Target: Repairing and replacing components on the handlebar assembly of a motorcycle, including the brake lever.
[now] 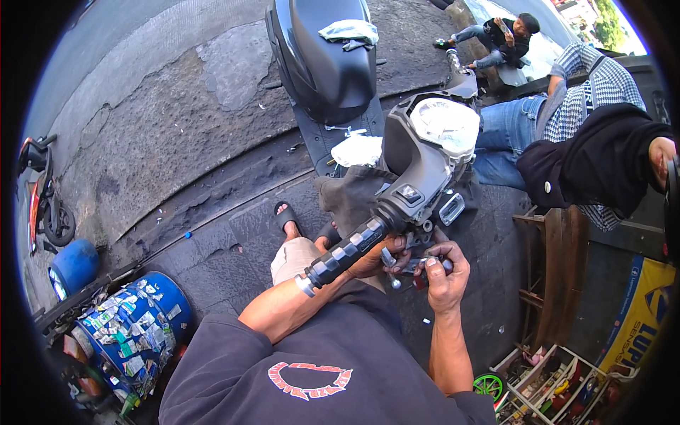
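A scooter's handlebar (432, 166) stands in front of me, its black and grey grip (350, 248) pointing toward my body. My left hand (379, 263) reaches under this grip, which partly covers it. Its fingers are closed at a silver metal part (389, 258) with a rounded end. Just right of it, my right hand (445, 276) is closed in a pinch beside the lever mount below the handlebar. Something dark red (421, 280) shows by its fingers, too covered to name. A small rectangular mirror-like piece (452, 208) sits above my right hand.
The scooter's black seat (322, 64) bears a cloth (348, 32). Tools (345, 130) lie on its footboard. A person in jeans (513, 131) stands close at right; another person (499, 42) sits farther off. A blue drum (134, 322) is at left, a parts rack (559, 382) lower right.
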A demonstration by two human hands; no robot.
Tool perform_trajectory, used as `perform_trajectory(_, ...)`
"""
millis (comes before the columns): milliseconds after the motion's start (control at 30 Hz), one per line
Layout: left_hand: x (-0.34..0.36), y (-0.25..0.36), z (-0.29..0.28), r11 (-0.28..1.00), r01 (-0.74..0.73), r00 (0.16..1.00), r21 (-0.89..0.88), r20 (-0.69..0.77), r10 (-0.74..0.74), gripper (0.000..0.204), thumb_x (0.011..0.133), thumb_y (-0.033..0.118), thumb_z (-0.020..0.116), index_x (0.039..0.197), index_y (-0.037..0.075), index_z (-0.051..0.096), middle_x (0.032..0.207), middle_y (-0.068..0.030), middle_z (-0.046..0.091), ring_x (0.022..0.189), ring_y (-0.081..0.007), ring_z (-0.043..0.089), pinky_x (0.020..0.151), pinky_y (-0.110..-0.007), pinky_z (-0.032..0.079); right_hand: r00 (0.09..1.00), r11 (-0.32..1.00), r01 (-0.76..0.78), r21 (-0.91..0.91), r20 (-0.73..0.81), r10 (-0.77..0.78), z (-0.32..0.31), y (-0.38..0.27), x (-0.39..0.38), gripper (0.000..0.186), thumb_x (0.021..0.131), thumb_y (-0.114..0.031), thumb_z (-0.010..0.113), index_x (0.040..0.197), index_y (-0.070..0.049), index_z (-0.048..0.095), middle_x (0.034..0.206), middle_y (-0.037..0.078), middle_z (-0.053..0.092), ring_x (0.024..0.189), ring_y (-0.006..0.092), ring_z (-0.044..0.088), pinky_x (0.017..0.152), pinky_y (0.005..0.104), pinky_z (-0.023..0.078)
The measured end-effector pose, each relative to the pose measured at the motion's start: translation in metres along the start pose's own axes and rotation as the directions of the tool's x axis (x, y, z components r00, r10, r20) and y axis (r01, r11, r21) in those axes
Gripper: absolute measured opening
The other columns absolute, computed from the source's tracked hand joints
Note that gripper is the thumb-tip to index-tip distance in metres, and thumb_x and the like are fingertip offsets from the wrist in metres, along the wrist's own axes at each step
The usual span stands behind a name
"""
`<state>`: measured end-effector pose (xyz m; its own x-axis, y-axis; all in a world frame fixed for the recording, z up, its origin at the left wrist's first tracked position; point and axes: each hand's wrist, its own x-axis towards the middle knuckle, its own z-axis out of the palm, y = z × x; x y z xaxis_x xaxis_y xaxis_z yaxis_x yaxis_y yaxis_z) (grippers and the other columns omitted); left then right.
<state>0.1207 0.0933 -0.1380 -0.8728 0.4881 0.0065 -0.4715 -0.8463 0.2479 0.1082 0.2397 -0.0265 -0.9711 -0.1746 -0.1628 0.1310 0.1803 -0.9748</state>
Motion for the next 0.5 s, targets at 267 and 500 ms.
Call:
perform_trajectory(267, -0.005, 0.000, 0.006, 0.987, 0.002, 0.999, -0.163, -0.033, -0.007, 0.029, 0.096, 0.037, 0.061, 0.101, 0.009, 0.056, 0.070, -0.0050, 0.055, 0.059, -0.0118, 0.051, 0.056, -0.028, 0.039, 0.999, 0.999, -0.039, 0.002, 0.001, 0.039, -0.001, 0.000, -0.003, 0.019, 0.085, -0.018, 0.058, 0.089, 0.001, 0.053, 0.068, 0.008, 0.059, 0.057, 0.0123, 0.057, 0.055, 0.0262, 0.049)
perform_trajectory(500, -0.004, 0.002, 0.016, 0.996, -0.014, 0.993, -0.084, -0.116, 0.004, 0.032, 0.097, 0.040, 0.058, 0.100, 0.009, 0.056, 0.071, -0.0061, 0.056, 0.058, -0.0111, 0.049, 0.054, -0.026, 0.038, 0.995, 0.995, -0.096, -0.031, 0.025, 0.097, -0.010, 0.001, 0.006, 0.020, 0.085, -0.018, 0.059, 0.088, 0.001, 0.053, 0.069, 0.009, 0.060, 0.057, 0.0132, 0.057, 0.055, 0.0271, 0.049)
